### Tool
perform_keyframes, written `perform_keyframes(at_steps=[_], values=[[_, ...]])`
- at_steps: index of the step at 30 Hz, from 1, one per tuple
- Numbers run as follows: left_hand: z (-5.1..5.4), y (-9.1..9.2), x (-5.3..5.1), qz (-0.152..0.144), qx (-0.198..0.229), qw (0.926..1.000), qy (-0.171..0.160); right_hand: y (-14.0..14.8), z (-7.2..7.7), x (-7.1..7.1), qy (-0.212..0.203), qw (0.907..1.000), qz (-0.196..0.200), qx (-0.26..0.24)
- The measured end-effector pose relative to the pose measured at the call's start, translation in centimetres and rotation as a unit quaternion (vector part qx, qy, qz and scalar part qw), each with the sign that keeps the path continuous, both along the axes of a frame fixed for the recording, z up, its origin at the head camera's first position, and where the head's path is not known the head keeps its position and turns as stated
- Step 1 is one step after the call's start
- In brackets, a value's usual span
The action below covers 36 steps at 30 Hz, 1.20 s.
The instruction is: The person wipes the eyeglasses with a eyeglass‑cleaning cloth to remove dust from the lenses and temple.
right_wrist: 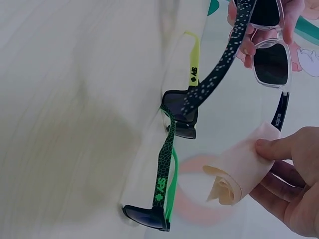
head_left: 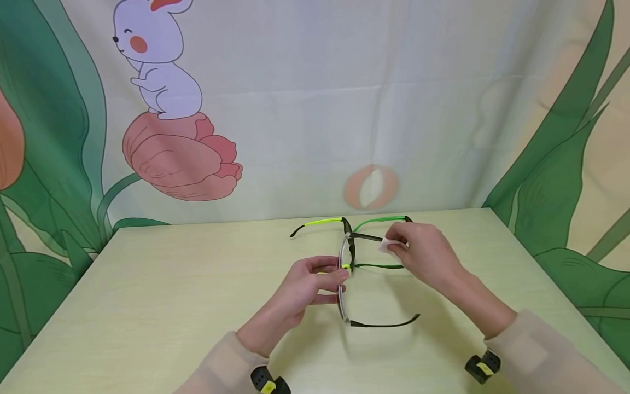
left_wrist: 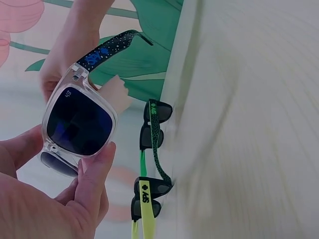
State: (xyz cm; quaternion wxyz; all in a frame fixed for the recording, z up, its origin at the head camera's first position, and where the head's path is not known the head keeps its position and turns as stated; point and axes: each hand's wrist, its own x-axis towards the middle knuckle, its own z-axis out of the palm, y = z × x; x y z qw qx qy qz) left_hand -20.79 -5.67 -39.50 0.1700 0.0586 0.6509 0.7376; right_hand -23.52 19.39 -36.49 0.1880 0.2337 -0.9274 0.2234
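Clear-framed sunglasses (left_wrist: 79,122) with dark lenses and speckled black temples are held up above the table. My left hand (head_left: 305,287) grips them by the front frame, near the bridge, with thumb and fingers. My right hand (head_left: 430,254) pinches a pale folded cloth (right_wrist: 244,164) around the end of the far temple (right_wrist: 280,110). The other temple (head_left: 384,325) stretches out unfolded toward the right, touched by neither hand. In the head view the lenses are seen edge-on, and fingers hide most of the cloth.
Behind the held pair, two more sunglasses stand on the pale table (head_left: 197,290), temples unfolded: one with yellow temples (left_wrist: 145,204), one with green-patterned temples (right_wrist: 162,174). A printed curtain (head_left: 305,109) with a rabbit and flowers hangs along the table's back edge.
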Motion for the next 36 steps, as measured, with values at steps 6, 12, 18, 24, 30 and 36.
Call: perform_keyframes(at_steps=[6,12,18,24,30,36], values=[[-0.1,0.3,0.0,-0.006,-0.007,0.9999,0.004,-0.6,0.2,-0.1,0.009,0.9999,-0.003,0.011],[-0.1,0.6,0.1,-0.015,-0.015,0.9997,0.009,-1.2,0.3,-0.1,0.016,0.9998,0.006,0.014],[-0.1,1.0,0.2,-0.016,-0.019,0.9996,0.012,-1.9,0.5,-0.1,0.017,0.9997,0.012,0.013],[-0.3,1.3,0.3,-0.022,-0.023,0.9994,0.010,-2.4,0.6,0.1,0.015,0.9997,0.019,0.005],[-0.2,1.3,0.4,-0.024,-0.025,0.9994,0.007,-2.5,0.4,0.2,0.012,0.9998,0.016,-0.003],[-0.2,1.1,0.3,-0.025,-0.027,0.9993,0.009,-2.3,0.2,0.1,0.006,0.9999,0.013,-0.009]])
